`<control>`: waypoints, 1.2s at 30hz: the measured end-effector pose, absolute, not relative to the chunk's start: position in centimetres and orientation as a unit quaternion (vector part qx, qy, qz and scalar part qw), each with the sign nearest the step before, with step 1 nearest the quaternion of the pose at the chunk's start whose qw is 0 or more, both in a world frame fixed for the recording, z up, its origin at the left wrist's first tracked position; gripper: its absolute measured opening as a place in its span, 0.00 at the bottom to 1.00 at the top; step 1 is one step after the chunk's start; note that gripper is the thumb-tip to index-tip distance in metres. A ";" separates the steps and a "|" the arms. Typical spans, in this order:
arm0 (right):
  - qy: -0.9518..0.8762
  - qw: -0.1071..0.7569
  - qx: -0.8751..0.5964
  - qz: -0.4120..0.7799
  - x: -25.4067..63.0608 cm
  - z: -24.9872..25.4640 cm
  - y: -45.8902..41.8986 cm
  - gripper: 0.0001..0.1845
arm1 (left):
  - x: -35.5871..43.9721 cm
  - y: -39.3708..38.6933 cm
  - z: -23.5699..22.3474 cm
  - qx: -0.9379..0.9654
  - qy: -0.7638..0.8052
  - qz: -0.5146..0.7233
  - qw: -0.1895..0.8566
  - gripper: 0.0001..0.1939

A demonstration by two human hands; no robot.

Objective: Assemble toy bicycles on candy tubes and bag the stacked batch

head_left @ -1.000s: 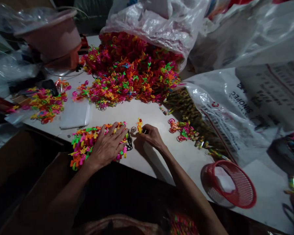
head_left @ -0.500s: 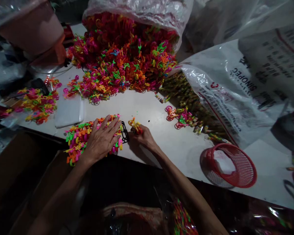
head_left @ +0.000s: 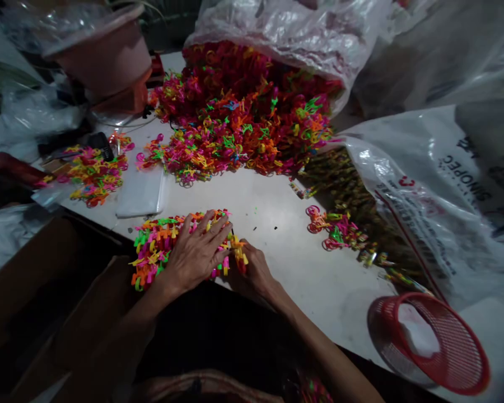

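Note:
My left hand lies flat, fingers stretched, over a packed block of small bright plastic pieces set in rows near the table's front edge. Just beyond its fingertips, my right hand is closed on a few yellow and orange plastic pieces, held against the right end of the block. A black frame that the rows sit in is almost wholly covered by the hands and pieces. Whether the yellow pieces touch the frame I cannot tell.
A large heap of similar pieces spills from a clear plastic bag. Right of it lie thin sticks under a printed white sack, beside a small cluster of pieces. A red mesh basket and a white box flank the work.
My right hand has brought the yellow pieces against the right end of the block, covering the black frame. My left hand stays on the rows. The whole view has shifted.

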State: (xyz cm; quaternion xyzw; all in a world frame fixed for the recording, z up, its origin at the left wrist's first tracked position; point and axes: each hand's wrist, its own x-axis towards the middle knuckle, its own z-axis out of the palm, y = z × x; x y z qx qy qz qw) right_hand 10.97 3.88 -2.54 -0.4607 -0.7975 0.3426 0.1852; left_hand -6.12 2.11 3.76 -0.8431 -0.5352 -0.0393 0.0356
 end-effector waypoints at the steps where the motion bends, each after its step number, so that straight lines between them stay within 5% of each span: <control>1: -0.818 0.132 -0.461 0.318 10.8 -2.1 3.8 0.05 | -6.1 2.1 3.8 -0.843 -0.535 -0.040 0.035 0.25; 6: -0.849 -0.023 -0.434 0.302 12.3 -0.1 6.1 0.10 | -6.0 2.2 3.6 -0.838 -0.543 -0.052 0.032 0.26; 9: -0.839 0.000 -0.411 0.356 13.1 1.2 11.2 0.09 | -6.0 2.2 3.3 -0.840 -0.537 -0.066 0.044 0.26; 13: -0.841 0.108 -0.486 0.211 7.3 2.8 19.2 0.12 | -6.0 2.3 3.1 -0.841 -0.531 -0.074 0.075 0.26; 18: -0.869 0.008 -0.479 0.124 -1.5 2.2 23.0 0.16 | -6.1 2.4 3.0 -0.844 -0.527 -0.063 0.082 0.25; 24: -0.842 -0.008 -0.527 0.113 3.4 0.0 20.2 0.18 | -6.2 2.4 3.1 -0.841 -0.530 -0.078 0.073 0.25; 30: -0.781 -0.032 -0.604 0.155 11.9 1.0 15.0 0.14 | -6.6 2.1 3.4 -0.845 -0.527 -0.072 0.047 0.25; 33: -0.748 0.046 -0.617 0.241 14.6 1.1 12.9 0.08 | -6.3 2.2 4.1 -0.841 -0.536 -0.064 0.035 0.25; 36: -0.655 0.164 -0.585 0.449 15.5 0.2 11.4 0.04 | -5.4 2.7 4.7 -0.831 -0.552 -0.069 0.030 0.25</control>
